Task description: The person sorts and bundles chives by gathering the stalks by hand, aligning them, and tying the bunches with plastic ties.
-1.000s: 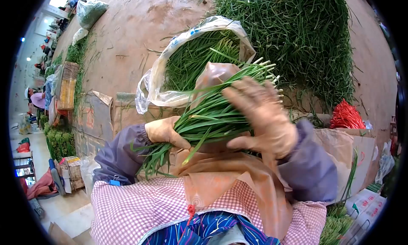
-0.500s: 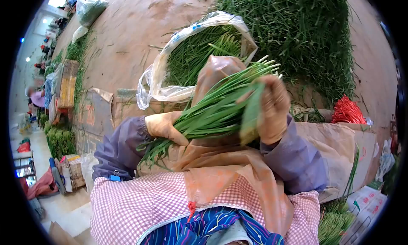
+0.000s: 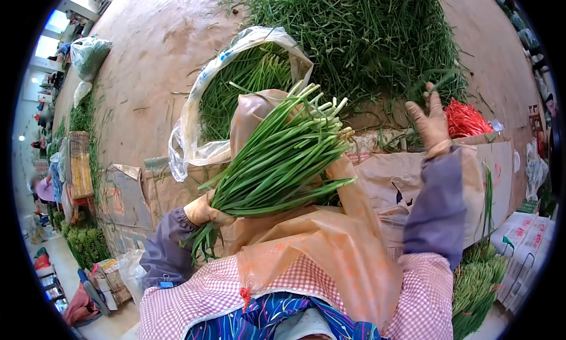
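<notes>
A bunch of long green stalks (image 3: 277, 163) lies slantwise over my apron, its pale ends up and to the right. My left hand (image 3: 207, 210) is wrapped round its lower leafy end. Away to the right, my right hand (image 3: 430, 123) is stretched out with its fingers apart, beside a bundle of red ties (image 3: 466, 119). A blurred bit of green shows just above its fingertips. Behind the bunch stands an open plastic bag (image 3: 192, 110) with more green stalks inside.
A large heap of loose green stalks (image 3: 359, 39) covers the floor beyond. Tied bundles (image 3: 480, 281) and a white box (image 3: 523, 251) are at the lower right. A yellow crate (image 3: 81, 163) and a tied bag (image 3: 88, 57) stand at the left.
My right hand has moved off the bunch, outward to the right, and its fingers are spread. The leaf it had beside the bunch is gone from there. My left hand still holds the bunch.
</notes>
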Tool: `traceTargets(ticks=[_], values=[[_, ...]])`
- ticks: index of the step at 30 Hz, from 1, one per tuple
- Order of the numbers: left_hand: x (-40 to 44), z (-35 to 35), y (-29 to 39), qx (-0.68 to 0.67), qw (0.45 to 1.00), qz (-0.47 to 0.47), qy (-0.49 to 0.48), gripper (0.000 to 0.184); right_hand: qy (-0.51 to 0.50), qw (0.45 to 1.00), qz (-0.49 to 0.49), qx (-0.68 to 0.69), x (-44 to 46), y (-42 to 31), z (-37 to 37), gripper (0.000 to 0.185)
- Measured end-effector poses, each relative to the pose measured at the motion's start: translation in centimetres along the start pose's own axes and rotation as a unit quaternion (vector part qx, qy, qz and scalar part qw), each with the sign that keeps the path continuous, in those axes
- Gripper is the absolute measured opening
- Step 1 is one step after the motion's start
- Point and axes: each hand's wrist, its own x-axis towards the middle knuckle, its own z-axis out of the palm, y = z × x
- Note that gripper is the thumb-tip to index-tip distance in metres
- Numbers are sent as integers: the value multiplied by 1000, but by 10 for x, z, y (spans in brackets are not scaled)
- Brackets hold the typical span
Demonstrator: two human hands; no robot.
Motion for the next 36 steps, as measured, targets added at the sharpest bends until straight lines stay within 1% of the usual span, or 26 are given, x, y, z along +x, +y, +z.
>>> traceTargets(ticks=[1, 2, 4, 5, 7, 9, 11, 12, 13, 14, 15, 16, 18, 20, 21, 22, 24, 25, 27, 28, 30, 31, 32, 34, 35, 36], values=[[1, -3, -5, -6, 1000, -7, -2, 56, -28, 999, -19, 4, -29, -26, 12, 58], [2, -5, -8, -12, 1000, -12, -2, 57, -75, 989, 34, 120, -48, -73, 22, 59], [1, -2, -7, -28, 1000, -9, 3, 56, -173, 975, -129, 57, -76, -105, 42, 52], [2, -1, -5, -34, 999, -8, 4, 56, -181, 962, -189, -80, -81, -119, 53, 43], [4, 7, 0, -1, 1000, 9, 20, 54, -183, 941, -222, -176, -88, -127, 69, 29], [3, 10, 6, 59, 998, 16, 33, 50, -182, 963, -179, -90, -90, -112, 93, 19], [-2, 9, 5, 57, 997, 8, 44, 49, -90, 972, -218, -5, -82, -89, 100, 10], [-3, 9, 4, 57, 997, 3, 45, 49, -52, 977, -204, -17, -71, -72, 96, 10], [-3, 11, 6, 108, 992, 23, 58, 49, -38, 996, -76, -13, -60, -60, 85, 16], [-2, 17, 11, 100, 993, 23, 62, 50, 3, 999, -30, -19, -47, -41, 71, 20], [-3, 22, 17, 92, 993, 23, 67, 50, 29, 998, 6, -63, -37, -27, 56, 18], [-3, 25, 21, 84, 993, 23, 74, 50, 29, 991, 55, -115, -35, -39, 43, 16], [-3, 17, 14, 120, 990, 31, 65, 50, -25, 996, -27, 80, -49, -65, 47, 16], [0, 17, 10, 126, 989, 32, 70, 50, -113, 984, -108, 82, -75, -103, 63, 24], [0, 19, 10, 135, 987, 44, 70, 50, -147, 974, -168, -23, -80, -119, 69, 24], [1, 20, 10, 144, 985, 56, 70, 50, -180, 949, -225, -127, -84, -130, 75, 25], [-1, 24, 13, 155, 983, 64, 78, 50, -242, 940, -180, -162, -89, -132, 94, 22], [-3, 27, 16, 155, 982, 60, 84, 51, -255, 957, -121, -68, -90, -124, 101, 12], [-5, 22, 12, 162, 981, 63, 89, 55, -293, 953, -66, -51, -84, -114, 98, 14], [-6, 20, 11, 162, 982, 44, 86, 56, -311, 948, -37, -46, -79, -106, 92, 17], [-6, 19, 13, 159, 984, 7, 76, 58, -128, 987, -63, -76, -60, -68, 80, 11], [-6, 19, 11, 146, 986, 31, 76, 58, -88, 979, -58, -177, -45, -48, 61, 11], [-5, 19, 11, 142, 987, 30, 75, 58, -46, 959, -54, -275, -32, -49, 50, 12], [-5, 18, 10, 129, 988, 27, 77, 58, -80, 995, -3, -61, -39, -53, 43, 15], [-5, 18, 10, 140, 987, 27, 69, 58, -95, 994, 27, 48, -47, -65, 40, 17], [-3, 18, 12, 154, 986, 29, 61, 58, -154, 982, -53, 95, -56, -81, 47, 24]])
